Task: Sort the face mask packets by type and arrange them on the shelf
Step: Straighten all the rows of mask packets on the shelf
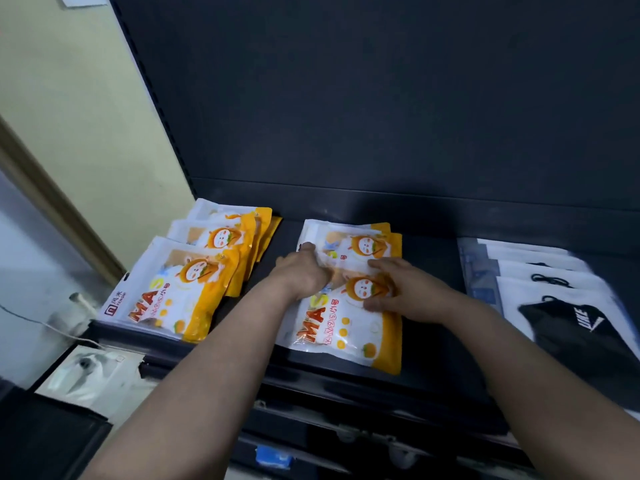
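Orange-and-white cartoon mask packets lie on a dark shelf (433,348). One overlapping pile (180,289) sits at the left end. A second pile (349,323) lies in the middle. My left hand (304,271) presses on the left edge of the middle pile's rear packet. My right hand (398,285) rests on the front packet's upper part, fingers curled at its top edge. White packets showing black masks (561,306) overlap in a row at the right.
The shelf's dark back panel (381,98) rises behind the packets. A cream wall (69,116) stands at the left. Below the shelf's left end lies a clear-wrapped packet (86,372). Lower shelf rails (346,438) run underneath.
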`<state>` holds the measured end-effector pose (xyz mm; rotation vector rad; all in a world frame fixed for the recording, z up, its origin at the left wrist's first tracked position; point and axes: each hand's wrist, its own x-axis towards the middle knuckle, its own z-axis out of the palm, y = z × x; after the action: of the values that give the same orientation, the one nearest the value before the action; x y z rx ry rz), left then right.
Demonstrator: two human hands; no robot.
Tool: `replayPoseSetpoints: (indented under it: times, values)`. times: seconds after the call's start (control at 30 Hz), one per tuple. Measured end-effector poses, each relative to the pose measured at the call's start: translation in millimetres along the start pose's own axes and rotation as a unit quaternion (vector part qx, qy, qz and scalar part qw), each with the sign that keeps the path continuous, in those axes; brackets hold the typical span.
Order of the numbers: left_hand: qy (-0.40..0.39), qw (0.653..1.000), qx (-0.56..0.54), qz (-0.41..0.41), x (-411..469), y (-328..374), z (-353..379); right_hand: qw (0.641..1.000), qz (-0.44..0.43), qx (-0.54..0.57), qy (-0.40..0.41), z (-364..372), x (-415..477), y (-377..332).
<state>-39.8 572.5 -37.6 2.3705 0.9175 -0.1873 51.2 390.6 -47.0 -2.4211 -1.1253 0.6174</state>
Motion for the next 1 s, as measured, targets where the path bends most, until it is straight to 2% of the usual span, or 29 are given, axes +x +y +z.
replayPoseSetpoints:
  times: [0.1,0.2,0.3,0.37,0.5,0.73,0.8,0.93,1.0]
  values:
    - [-0.001,1.0,-0.007,-0.014,-1.0,1.5,-1.3,1.0,-0.005,-0.012,0.002,-3.7,3.1,0.9]
    - [0.035,0.999,0.026,-0.008,-6.7,5.7,1.0,1.0,-0.011,-0.028,0.003,-1.2,4.2,3.6]
    - [0.077,0.988,0.113,0.073,-9.5,14.6,0.8,0.999,-0.012,-0.04,0.017,1.4,1.9,3.6]
    - [0.044,0.973,0.183,0.133,-9.5,19.5,2.3,0.998,-0.014,-0.045,0.029,2.6,-3.5,1.4]
    - [-0.033,0.973,0.203,0.101,-13.4,25.2,5.3,0.999,-0.013,-0.044,0.015,9.2,-13.6,2.5]
    - [-0.045,0.981,0.158,0.106,-21.7,24.1,-1.0,0.99,-0.035,-0.098,0.092,15.8,-18.9,-2.0]
    - [-0.038,0.982,0.156,0.097,-22.3,23.6,-4.5,0.989,-0.045,-0.09,0.105,18.3,-17.2,-6.2]
    - [0.043,0.984,0.167,0.055,-22.8,19.2,-7.3,0.985,-0.054,-0.085,0.141,24.0,-11.5,-19.1]
    - [0.056,0.985,0.152,0.053,-24.0,15.7,-3.9,0.983,-0.058,-0.087,0.152,28.2,-12.9,-22.2]
